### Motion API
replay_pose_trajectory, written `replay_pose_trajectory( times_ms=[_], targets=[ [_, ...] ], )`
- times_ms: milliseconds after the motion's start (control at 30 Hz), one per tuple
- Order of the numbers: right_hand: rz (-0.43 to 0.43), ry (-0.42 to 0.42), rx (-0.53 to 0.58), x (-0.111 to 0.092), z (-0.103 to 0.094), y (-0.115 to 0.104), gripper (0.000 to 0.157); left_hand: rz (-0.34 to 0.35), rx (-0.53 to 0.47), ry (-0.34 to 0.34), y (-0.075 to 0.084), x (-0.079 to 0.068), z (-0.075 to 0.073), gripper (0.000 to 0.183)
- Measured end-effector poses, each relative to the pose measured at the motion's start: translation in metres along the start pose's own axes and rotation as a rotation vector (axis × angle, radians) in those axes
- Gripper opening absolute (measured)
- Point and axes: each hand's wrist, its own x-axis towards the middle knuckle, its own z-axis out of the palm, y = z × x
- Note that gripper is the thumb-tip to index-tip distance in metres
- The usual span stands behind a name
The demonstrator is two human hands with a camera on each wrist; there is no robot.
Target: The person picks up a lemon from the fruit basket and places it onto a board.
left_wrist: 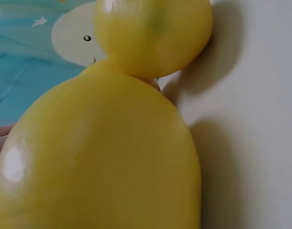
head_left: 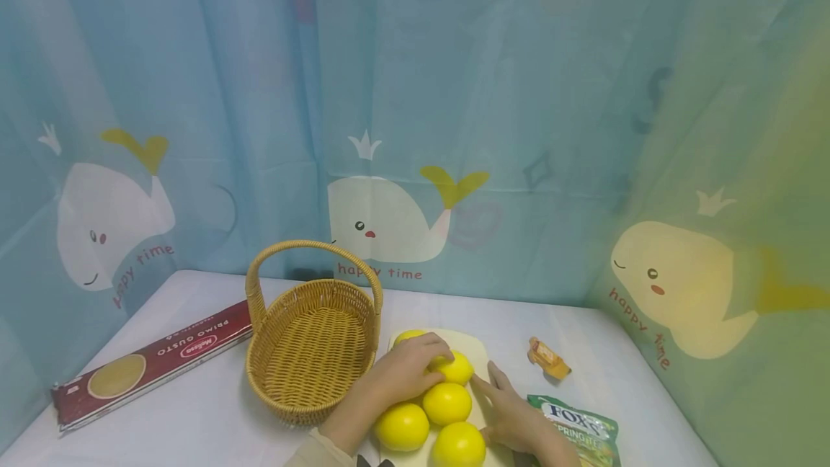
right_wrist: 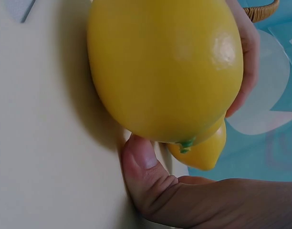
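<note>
Several yellow lemons lie close together on a cream cutting board (head_left: 476, 343). My left hand (head_left: 408, 370) reaches across from the left, its fingers and thumb curled round the left end of one lemon (head_left: 459, 367) near the back. Partly hidden behind that hand is another lemon (head_left: 408, 335). On the right side of the group, my right hand (head_left: 519, 416) has its fingers spread, with a fingertip at the back lemon and the thumb (right_wrist: 141, 155) against the underside of the front lemon (head_left: 459, 445). Two more lemons, a middle one (head_left: 447, 403) and a left one (head_left: 402, 427), sit between.
An upright wicker basket (head_left: 311, 352) with a tall handle stands left of the board. Farther left lies a long dark red Primo Gusto packet (head_left: 158, 366). To the right are a small orange wrapped item (head_left: 549, 359) and a green Fox's bag (head_left: 583, 431). A whale-print curtain (head_left: 519, 128) encloses the table.
</note>
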Motion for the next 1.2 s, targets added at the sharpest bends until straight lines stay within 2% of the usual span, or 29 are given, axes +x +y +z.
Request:
replay_pose_trajectory(
  times_ms=[300,567,767,1200],
  targets=[
    [-0.002,0.003,-0.002,0.0,0.0,0.0,0.094,0.007,-0.001,-0.001,0.0,0.0,-0.003,0.021],
    [0.048,-0.001,0.002,0.001,0.0,-0.002,0.093,0.019,0.014,0.011,-0.001,0.001,-0.004,0.02],
    [0.064,-0.005,-0.007,0.004,0.002,-0.002,0.093,0.0,0.046,-0.003,0.001,0.0,-0.007,0.024],
    [0.032,-0.01,0.041,0.001,0.0,-0.001,0.092,-0.016,0.06,-0.001,0.007,-0.003,-0.016,0.026]
  ],
)
